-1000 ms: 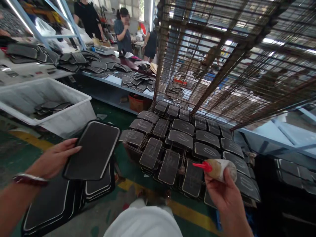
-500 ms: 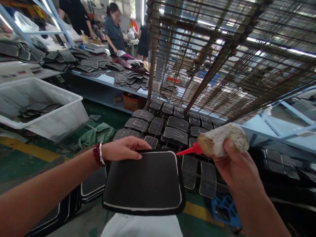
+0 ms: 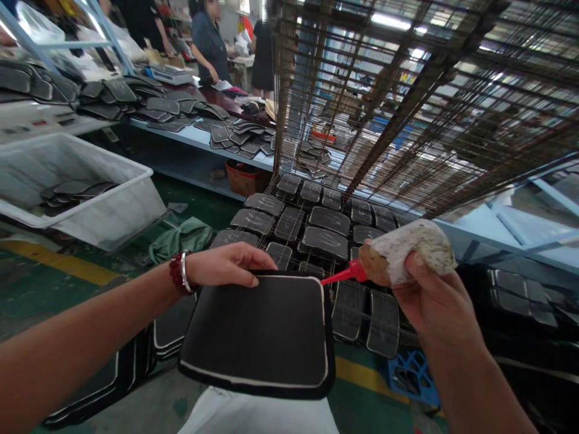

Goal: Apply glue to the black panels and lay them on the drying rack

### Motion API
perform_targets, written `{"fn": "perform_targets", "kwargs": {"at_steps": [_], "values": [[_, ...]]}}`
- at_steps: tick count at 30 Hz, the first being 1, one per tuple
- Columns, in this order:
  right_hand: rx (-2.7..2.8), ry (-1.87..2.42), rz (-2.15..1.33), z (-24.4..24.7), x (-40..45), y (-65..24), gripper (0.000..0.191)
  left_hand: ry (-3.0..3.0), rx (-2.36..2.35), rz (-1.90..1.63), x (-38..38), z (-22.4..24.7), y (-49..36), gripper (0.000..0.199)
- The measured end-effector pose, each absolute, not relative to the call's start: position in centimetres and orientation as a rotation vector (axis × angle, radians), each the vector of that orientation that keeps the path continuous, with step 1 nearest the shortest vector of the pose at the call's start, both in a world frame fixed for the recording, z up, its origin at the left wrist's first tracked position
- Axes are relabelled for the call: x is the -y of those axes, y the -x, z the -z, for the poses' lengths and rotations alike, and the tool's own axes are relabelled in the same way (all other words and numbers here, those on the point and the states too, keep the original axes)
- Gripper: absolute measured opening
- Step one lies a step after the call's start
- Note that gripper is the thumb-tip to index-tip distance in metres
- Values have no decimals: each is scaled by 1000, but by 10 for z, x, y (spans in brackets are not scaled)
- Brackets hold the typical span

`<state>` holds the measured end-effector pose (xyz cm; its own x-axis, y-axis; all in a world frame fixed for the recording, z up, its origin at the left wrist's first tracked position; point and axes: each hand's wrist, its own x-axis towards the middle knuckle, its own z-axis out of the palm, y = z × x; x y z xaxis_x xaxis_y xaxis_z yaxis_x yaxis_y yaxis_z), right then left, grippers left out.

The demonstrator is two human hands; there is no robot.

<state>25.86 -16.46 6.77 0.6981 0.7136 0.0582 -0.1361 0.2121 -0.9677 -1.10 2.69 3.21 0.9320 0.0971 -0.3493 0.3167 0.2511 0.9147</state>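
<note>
My left hand (image 3: 230,265) grips the upper edge of a black padded panel (image 3: 257,331), thumb on top and fingers partly hidden behind it. A pale line of what looks like glue runs along the panel's right and lower borders and part of its upper one. In my right hand (image 3: 429,295) is a squeeze bottle (image 3: 402,256) with a stained, whitish wrapped body, tilted so its red nozzle (image 3: 346,273) points left. The nozzle tip is at the panel's upper right corner; whether it touches cannot be made out.
Beyond the panel, similar dark pads (image 3: 323,241) lie on a wire rack, under raised wire shelves (image 3: 398,102). A white bin (image 3: 131,193) stands left, a blue crate (image 3: 414,377) low right. More pads (image 3: 239,138) cover a bench, with people (image 3: 210,45) behind it.
The panel has shifted slightly left and tilted a little. The nozzle tip has moved slightly left along with it, staying by the upper right corner. Both hands keep their holds.
</note>
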Motion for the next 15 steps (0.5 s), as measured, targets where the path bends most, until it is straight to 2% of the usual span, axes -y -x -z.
{"fn": "perform_targets", "kwargs": {"at_steps": [10, 15], "values": [[580, 1211, -679, -61, 163, -257, 29, -1257, -378, 155, -31, -30, 11, 33], [599, 1172, -711, -59, 169, -256, 36, -1215, -381, 140, -35, -30, 9, 33]]}}
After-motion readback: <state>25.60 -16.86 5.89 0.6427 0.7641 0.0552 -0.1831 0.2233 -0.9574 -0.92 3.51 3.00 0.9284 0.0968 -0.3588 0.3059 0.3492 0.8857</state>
